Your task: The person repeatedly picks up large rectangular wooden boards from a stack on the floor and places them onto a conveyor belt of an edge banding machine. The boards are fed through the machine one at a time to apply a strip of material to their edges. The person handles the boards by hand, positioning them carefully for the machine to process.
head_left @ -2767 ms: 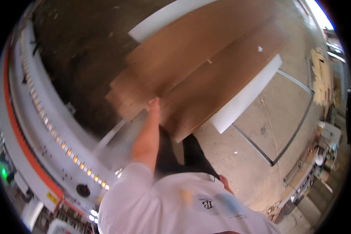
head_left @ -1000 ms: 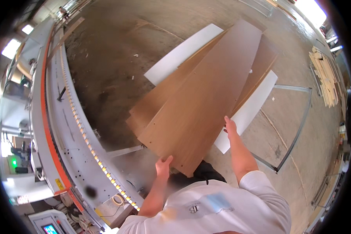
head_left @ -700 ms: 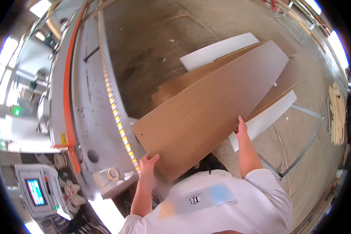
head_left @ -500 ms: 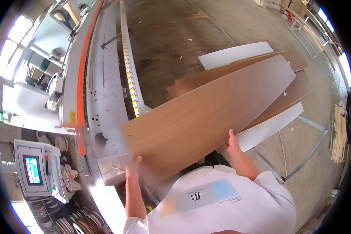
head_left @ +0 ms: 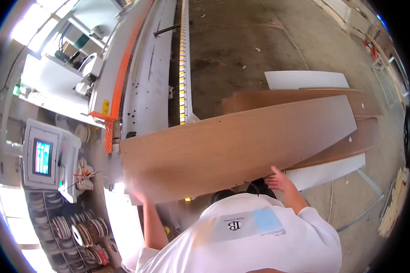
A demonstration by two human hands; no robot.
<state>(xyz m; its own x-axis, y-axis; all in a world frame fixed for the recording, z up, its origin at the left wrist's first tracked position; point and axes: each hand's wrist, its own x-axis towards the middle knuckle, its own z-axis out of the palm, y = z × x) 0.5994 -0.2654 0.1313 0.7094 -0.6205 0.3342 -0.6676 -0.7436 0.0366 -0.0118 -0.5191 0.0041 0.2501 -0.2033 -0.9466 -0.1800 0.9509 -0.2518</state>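
Note:
A long brown wood-grain board (head_left: 232, 145) stretches across the front of me, its left end at the machine's end and its right end over other boards. My left hand (head_left: 142, 196) is at the board's near left corner, closed on the edge; motion blurs it and its fingers below are hidden. Beside the near long edge, toward the right, is my right hand (head_left: 280, 181), fingers stretched out and thumb raised. Whether it touches the edge I cannot tell. Under and beyond the board lie more brown boards (head_left: 366, 104) and a white panel (head_left: 305, 80).
A long machine with an orange rail (head_left: 128, 68) and a yellow-marked roller strip (head_left: 182, 77) runs along the left. A control panel with a lit screen (head_left: 42, 157) and a rack of edging rolls (head_left: 84, 232) stand nearer. A metal frame (head_left: 371, 182) is at right.
The board has swung to lie more crosswise, its left end moving left over the machine's end. My left hand moved with it. The right hand's fingers now show stretched out beside the edge.

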